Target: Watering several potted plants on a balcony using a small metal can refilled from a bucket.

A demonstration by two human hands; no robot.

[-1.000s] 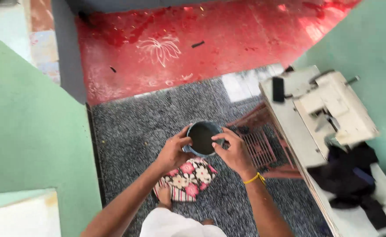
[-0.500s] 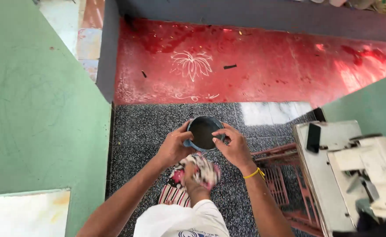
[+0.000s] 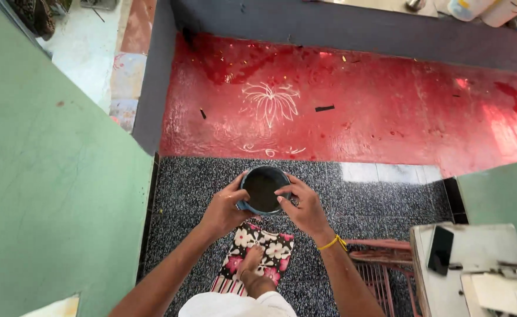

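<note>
Both hands hold one small round blue cup with a dark inside, chest-high over the speckled grey floor. Left hand wraps the cup's left wall, thumb on the rim, grip closed around it. Right hand pinches the right rim with fingertips, grip narrow; a yellow wrist band sits behind it. The cup looks rigid and light, probably smooth-walled so a bit slippery; whether it holds liquid cannot be told. Best hold is around the wall below the rim, kept level. Below the cup: floral cloth underfoot. Beyond the cup: red floor with a white chalk flower. Right of the cup: white tabletop with a dark phone.
</note>
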